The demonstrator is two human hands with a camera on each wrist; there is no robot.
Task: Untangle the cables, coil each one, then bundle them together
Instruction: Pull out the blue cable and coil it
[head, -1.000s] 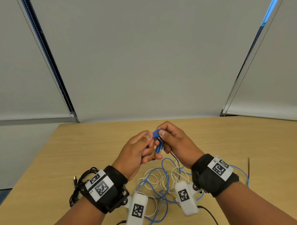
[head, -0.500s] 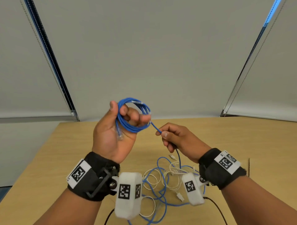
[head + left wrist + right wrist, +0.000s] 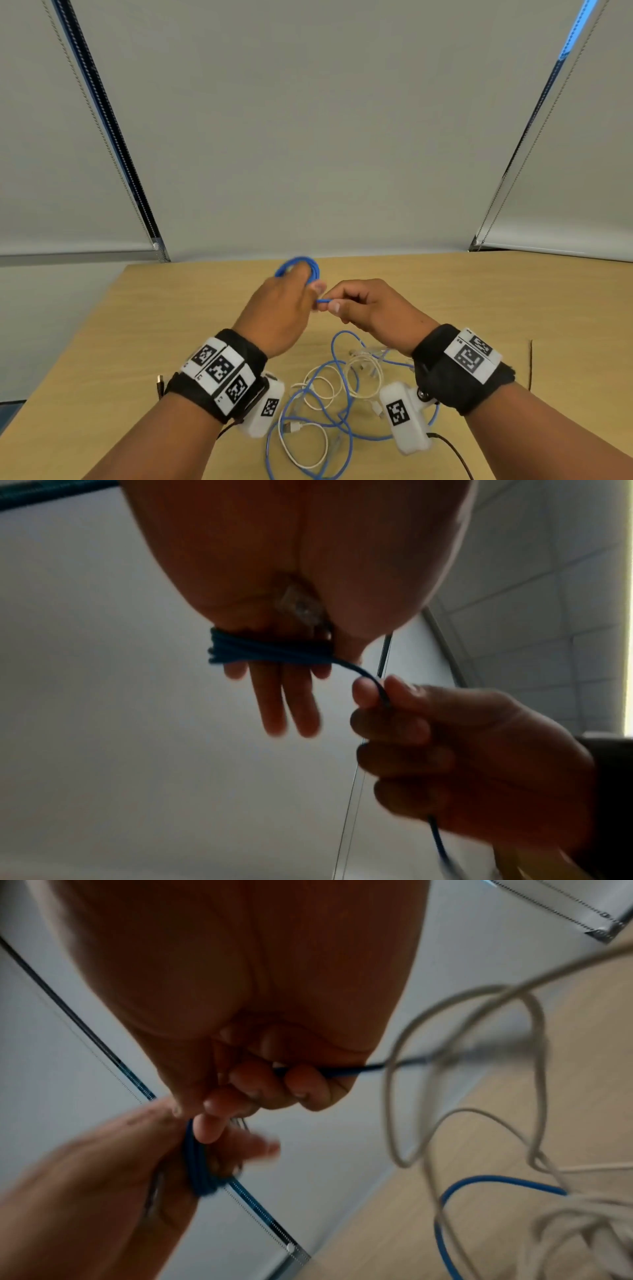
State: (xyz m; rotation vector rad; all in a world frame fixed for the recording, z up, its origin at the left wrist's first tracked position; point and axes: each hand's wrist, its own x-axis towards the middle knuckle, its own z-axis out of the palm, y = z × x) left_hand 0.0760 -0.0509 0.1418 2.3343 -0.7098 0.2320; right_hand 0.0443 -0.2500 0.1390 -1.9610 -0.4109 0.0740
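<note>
My left hand [image 3: 286, 303] is held above the table, back up, with a blue cable coil [image 3: 303, 265] wound round its fingers. In the left wrist view the coil [image 3: 270, 651] crosses the four fingers [image 3: 274, 696], and a clear plug [image 3: 298, 607] sits against the palm. My right hand [image 3: 371, 308] pinches the blue cable's running strand [image 3: 323, 301] just right of the coil, thumb and forefinger [image 3: 365, 693] closed on it. The remaining blue cable [image 3: 342, 404] lies loose on the table, tangled with a white cable [image 3: 322, 394].
The wooden table [image 3: 479, 308] reaches back to a wall of grey blinds. A black cable with a USB plug [image 3: 159, 383] lies at the left, mostly hidden by my left wristband. White loops [image 3: 479, 1069] hang near my right hand.
My left hand has come down from its raised, palm-facing pose and turned back-up, drawing the strand round the coil. My right hand still pinches the strand, now close beside the left.
</note>
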